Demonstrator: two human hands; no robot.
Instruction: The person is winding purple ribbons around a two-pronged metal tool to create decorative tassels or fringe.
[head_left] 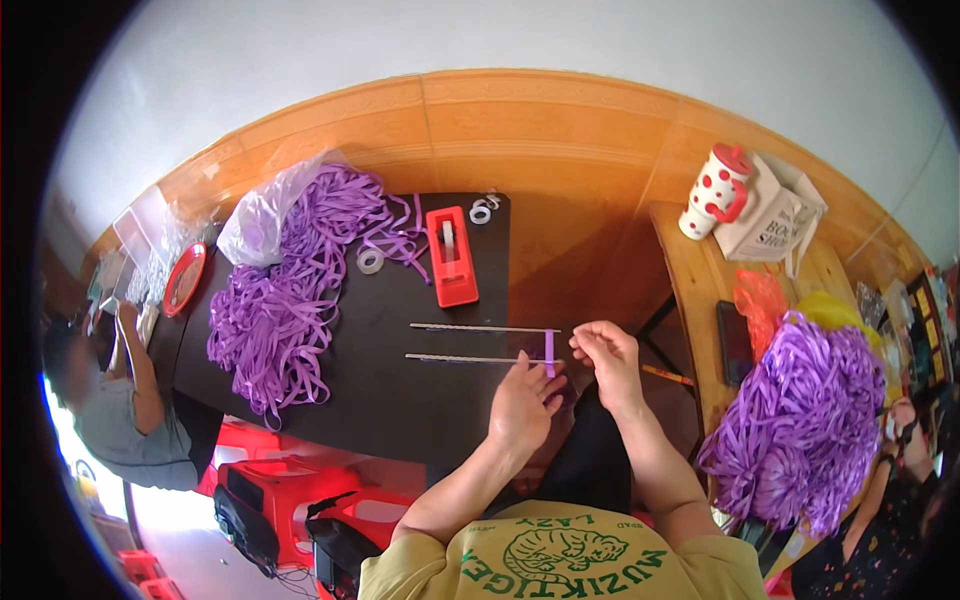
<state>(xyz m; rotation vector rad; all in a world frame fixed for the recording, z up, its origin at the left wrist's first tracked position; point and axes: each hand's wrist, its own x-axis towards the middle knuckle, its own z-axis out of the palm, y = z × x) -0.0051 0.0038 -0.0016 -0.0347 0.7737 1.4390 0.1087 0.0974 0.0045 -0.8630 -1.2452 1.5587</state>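
Observation:
Two thin metal rods, a far rod (485,327) and a near rod (460,358), lie side by side over the table's right end. A short purple ribbon strip (549,350) spans them close to their right tips. My left hand (522,405) is at the near rod, palm partly turned up, its thumb and fingers apart beside the strip's lower end. Just right of the rod tips is my right hand (610,365), fingertips brought together in a pinch. Whatever sits between those fingertips is too small to make out.
On the dark table (390,400) are a heap of purple ribbon (275,310), a red tape dispenser (452,258) and tape rolls (370,261). The wooden table (690,290) at right holds a spotted tumbler (715,190), a phone (734,343) and more ribbon (800,430). People sit at both sides.

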